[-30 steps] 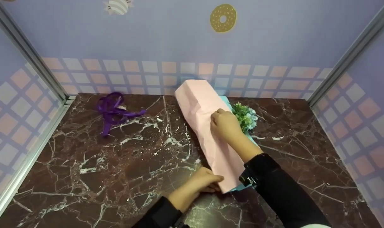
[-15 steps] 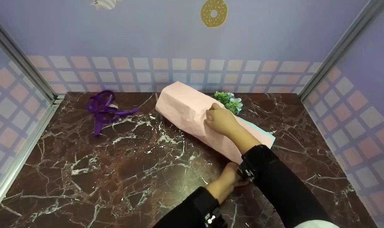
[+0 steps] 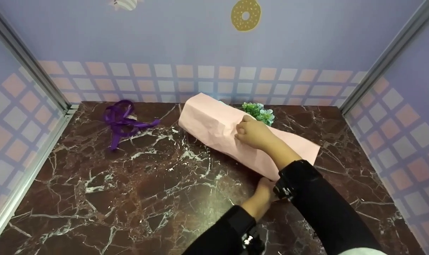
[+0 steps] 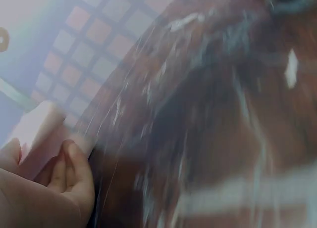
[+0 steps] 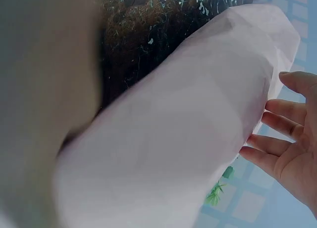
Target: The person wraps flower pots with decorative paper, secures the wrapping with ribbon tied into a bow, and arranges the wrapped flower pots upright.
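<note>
Pink wrapping paper [image 3: 204, 115], matte, creased, folded into a long raised packet; lies slantwise on the bench, one end to the back left, the other to the near right.

Right hand [image 3: 253, 132], bare: on the upper face of the paper, about midway along its length. Fingers [image 5: 285, 109] loosely bent, slightly spread, tips touching the paper; thumb held apart from them.

Left hand [image 3: 265, 191], bare: at the near edge of the paper, toward its right end; partly hidden by the right cuff in the head view. Fingers curled, thumb opposite, pinching the paper's edge, as seen from the left wrist.

Artificial-looking flower bunch [image 3: 264, 115], green leaves, pale blue and whitish blooms: just behind the paper, partly covered by it.

Purple ribbon [image 3: 124, 122], glossy, loosely looped, one tail trailing: left of the paper, well apart from it.

Black sleeves [image 3: 335, 209], two, with dark cuffs: on the near side of the paper, the right one reaching over its near edge.

Bench [image 3: 122, 191], dark red-brown marbled top, white veining: beneath the paper.

Lilac wall [image 3: 186, 39], pink and white check band below, golden doughnut print [image 3: 245, 15] above: behind the paper.
</note>
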{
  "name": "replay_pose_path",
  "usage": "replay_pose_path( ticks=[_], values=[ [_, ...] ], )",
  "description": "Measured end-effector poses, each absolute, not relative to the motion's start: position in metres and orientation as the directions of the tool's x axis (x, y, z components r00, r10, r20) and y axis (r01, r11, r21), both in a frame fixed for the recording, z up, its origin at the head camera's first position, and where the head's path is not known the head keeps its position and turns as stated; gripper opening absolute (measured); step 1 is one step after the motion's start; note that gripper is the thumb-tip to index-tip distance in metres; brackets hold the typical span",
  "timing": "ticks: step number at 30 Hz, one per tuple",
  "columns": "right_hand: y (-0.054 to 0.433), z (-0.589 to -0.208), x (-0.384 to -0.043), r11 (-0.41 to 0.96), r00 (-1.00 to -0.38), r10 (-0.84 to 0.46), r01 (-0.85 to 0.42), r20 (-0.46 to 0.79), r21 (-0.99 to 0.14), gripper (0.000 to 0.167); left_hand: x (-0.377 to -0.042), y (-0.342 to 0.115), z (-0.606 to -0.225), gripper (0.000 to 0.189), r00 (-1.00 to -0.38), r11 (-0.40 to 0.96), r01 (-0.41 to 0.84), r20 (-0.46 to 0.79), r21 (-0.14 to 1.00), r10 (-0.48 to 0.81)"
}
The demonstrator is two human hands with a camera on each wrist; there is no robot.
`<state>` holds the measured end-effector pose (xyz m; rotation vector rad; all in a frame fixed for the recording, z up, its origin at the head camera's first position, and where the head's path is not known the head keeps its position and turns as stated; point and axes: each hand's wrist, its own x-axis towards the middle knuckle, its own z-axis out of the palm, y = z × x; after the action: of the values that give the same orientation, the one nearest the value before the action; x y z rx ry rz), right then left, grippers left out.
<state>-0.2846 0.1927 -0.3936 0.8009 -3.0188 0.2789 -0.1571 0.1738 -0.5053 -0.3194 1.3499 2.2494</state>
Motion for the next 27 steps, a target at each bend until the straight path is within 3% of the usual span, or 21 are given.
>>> replay_pose_path(
  ticks=[2, 4, 8, 11, 17, 20, 24, 27],
  values=[
    [0.194, -0.394, -0.284, 0.858, -0.873, -0.484, -0.486, 0.056, -0.164, 0.026, -0.166, 0.158, -0.506, 0.012, -0.871, -0.304, -0.480, -0.404, 0.823, 0.279],
    [0.195, -0.394, -0.284, 0.862, -0.876, -0.479, -0.482, 0.061, -0.157, 0.026, -0.177, 0.138, -0.504, 0.028, -0.893, -0.203, -0.432, -0.385, 0.878, 0.234],
    [0.196, -0.394, -0.283, 0.869, -0.881, -0.469, -0.472, 0.058, -0.147, 0.025, -0.208, 0.091, -0.496, 0.067, -0.903, -0.156, -0.430, -0.420, 0.889, 0.095],
    [0.196, -0.396, -0.283, 0.871, -0.884, -0.463, -0.468, 0.064, -0.153, 0.025, -0.236, 0.053, -0.491, 0.075, -0.908, -0.162, -0.401, -0.414, 0.902, -0.058],
    [0.195, -0.402, -0.282, 0.867, -0.883, -0.456, -0.469, 0.111, -0.167, 0.025, -0.282, -0.021, -0.479, 0.058, -0.907, -0.156, -0.167, -0.214, 0.973, -0.364],
    [0.194, -0.405, -0.281, 0.867, -0.883, -0.451, -0.468, 0.129, -0.173, 0.025, -0.300, -0.051, -0.472, 0.055, -0.930, -0.108, -0.091, -0.123, 0.990, -0.346],
    [0.192, -0.408, -0.280, 0.863, -0.883, -0.447, -0.468, 0.143, -0.188, 0.022, -0.312, -0.078, -0.464, 0.052, -0.970, -0.051, -0.080, -0.089, 0.996, -0.226],
    [0.192, -0.410, -0.280, 0.859, -0.882, -0.445, -0.469, 0.152, -0.205, 0.021, -0.312, -0.089, -0.461, 0.043, -0.977, 0.019, -0.058, -0.053, 0.998, -0.204]
  ],
)
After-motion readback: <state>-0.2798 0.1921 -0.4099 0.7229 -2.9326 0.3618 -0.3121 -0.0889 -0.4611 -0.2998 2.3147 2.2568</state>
